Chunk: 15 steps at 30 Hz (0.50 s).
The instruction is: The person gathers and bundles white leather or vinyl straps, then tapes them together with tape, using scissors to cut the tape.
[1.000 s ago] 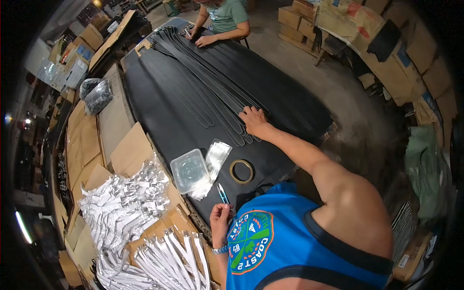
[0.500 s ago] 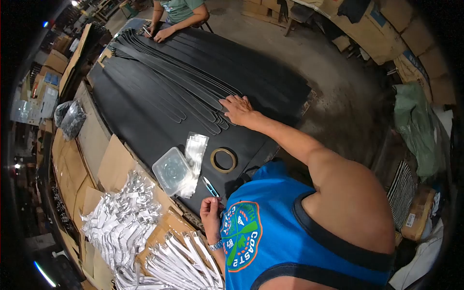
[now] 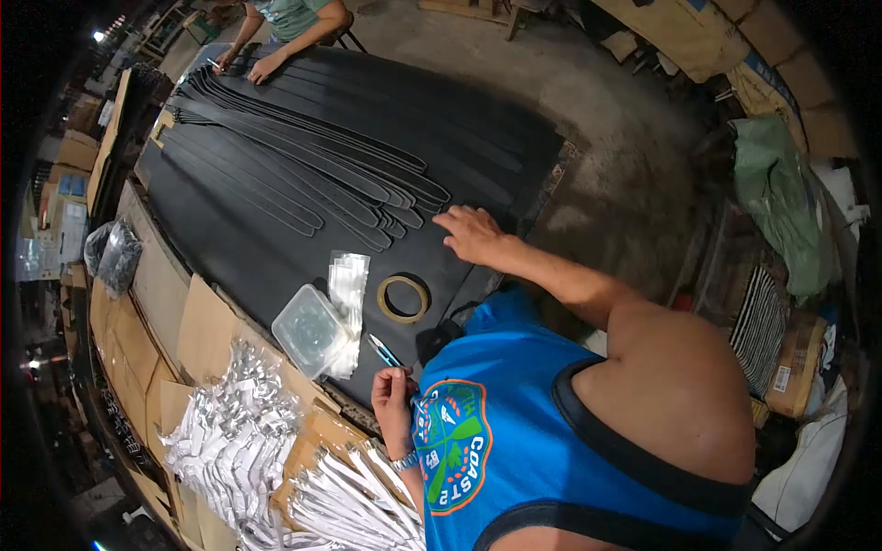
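Observation:
My right hand (image 3: 472, 233) is over the black tabletop, fingers stretched out, just beside the rounded ends of a bundle of long black straps (image 3: 367, 179). It appears to hold nothing. My left hand (image 3: 392, 389) is low by my body with thumb and fingers pressed together; whatever may be in them is hidden. Just beyond those fingers are blue-handled thread snips (image 3: 382, 350), which seem to lie on the table. A roll of brown tape (image 3: 424, 303), a clear plastic container (image 3: 308, 332) and silvery-white packets (image 3: 346, 289) are near the left hand.
White ribbon-like strips lie in a heap (image 3: 234, 441) and a bundle (image 3: 354, 491) on cardboard at the lower left. Across the black table (image 3: 239, 248), a co-worker's hands (image 3: 266, 66) work at the far strap ends. A green sack (image 3: 776, 197) and a carton (image 3: 795, 367) stand right.
My right hand has come off the strap ends and moved slightly toward the table's right edge. The left hand stays closed by the snips. The whole view has shifted a little.

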Each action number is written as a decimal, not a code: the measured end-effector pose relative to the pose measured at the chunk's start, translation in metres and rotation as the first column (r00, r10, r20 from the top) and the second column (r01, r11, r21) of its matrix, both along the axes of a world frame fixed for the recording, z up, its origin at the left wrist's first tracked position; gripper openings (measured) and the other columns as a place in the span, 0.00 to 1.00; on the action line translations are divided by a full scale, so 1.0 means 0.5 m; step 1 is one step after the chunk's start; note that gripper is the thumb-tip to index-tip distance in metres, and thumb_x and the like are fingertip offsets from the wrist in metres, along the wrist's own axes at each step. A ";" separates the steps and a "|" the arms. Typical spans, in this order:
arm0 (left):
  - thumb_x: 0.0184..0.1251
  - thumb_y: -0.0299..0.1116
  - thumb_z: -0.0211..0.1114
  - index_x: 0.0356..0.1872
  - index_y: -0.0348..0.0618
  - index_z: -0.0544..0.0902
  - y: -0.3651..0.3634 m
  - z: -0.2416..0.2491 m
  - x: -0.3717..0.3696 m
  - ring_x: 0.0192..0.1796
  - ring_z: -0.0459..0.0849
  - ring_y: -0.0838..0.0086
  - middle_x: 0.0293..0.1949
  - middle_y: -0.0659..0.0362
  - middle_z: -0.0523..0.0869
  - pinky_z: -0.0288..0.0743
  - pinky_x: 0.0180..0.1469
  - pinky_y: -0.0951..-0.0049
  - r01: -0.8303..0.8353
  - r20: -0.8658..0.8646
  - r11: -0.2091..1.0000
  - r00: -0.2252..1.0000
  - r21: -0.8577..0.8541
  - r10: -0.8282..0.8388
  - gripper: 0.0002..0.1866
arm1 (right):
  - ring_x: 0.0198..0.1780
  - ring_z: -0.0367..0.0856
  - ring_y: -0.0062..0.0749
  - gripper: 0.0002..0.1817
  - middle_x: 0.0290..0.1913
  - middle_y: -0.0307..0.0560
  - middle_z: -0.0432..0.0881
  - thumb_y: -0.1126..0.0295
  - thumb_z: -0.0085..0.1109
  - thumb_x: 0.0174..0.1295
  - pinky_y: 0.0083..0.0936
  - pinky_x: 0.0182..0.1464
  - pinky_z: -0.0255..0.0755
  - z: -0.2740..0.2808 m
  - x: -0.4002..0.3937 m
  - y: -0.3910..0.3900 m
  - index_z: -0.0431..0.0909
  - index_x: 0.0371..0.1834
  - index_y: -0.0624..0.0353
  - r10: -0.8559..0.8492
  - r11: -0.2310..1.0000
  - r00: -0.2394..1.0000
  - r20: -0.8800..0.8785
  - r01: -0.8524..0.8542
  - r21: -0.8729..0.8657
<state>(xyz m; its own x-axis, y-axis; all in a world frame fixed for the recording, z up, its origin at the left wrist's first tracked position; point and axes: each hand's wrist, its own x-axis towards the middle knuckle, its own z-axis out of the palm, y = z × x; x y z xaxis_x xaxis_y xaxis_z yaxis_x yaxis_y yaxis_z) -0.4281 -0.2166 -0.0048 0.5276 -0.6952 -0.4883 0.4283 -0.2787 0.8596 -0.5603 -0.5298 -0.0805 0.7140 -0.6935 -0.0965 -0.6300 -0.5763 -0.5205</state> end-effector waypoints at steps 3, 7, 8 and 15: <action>0.72 0.37 0.63 0.38 0.43 0.79 0.002 0.005 -0.001 0.32 0.76 0.84 0.38 0.61 0.85 0.71 0.39 0.81 0.003 0.010 1.000 1.000 0.017 -0.003 0.09 | 0.55 0.76 0.52 0.19 0.51 0.52 0.77 0.66 0.62 0.59 0.46 0.55 0.71 -0.011 -0.032 -0.070 0.76 0.55 0.53 -0.189 0.977 0.977 0.094 0.197 -0.084; 0.72 0.37 0.63 0.38 0.43 0.79 -0.002 0.006 -0.005 0.32 0.76 0.84 0.38 0.61 0.85 0.71 0.38 0.82 -0.004 0.012 1.000 1.000 0.015 0.004 0.09 | 0.60 0.72 0.50 0.18 0.57 0.52 0.74 0.63 0.59 0.65 0.45 0.60 0.69 -0.017 -0.092 -0.186 0.74 0.57 0.55 -0.457 0.878 0.889 -0.017 0.448 -0.166; 0.72 0.38 0.63 0.38 0.43 0.79 -0.002 0.004 -0.005 0.32 0.76 0.84 0.38 0.61 0.85 0.71 0.38 0.82 -0.003 0.010 1.000 1.000 0.016 0.003 0.09 | 0.62 0.70 0.49 0.20 0.58 0.51 0.73 0.62 0.58 0.66 0.46 0.62 0.67 -0.021 -0.100 -0.207 0.72 0.59 0.55 -0.500 0.855 0.863 -0.074 0.478 -0.201; 0.72 0.38 0.64 0.38 0.43 0.79 -0.008 0.003 -0.003 0.31 0.75 0.85 0.38 0.61 0.85 0.69 0.36 0.82 0.017 -0.006 0.999 1.000 0.030 -0.017 0.10 | 0.63 0.69 0.47 0.19 0.57 0.48 0.73 0.63 0.63 0.62 0.44 0.63 0.65 -0.027 -0.104 -0.248 0.73 0.55 0.52 -0.562 0.822 0.814 -0.148 0.529 -0.209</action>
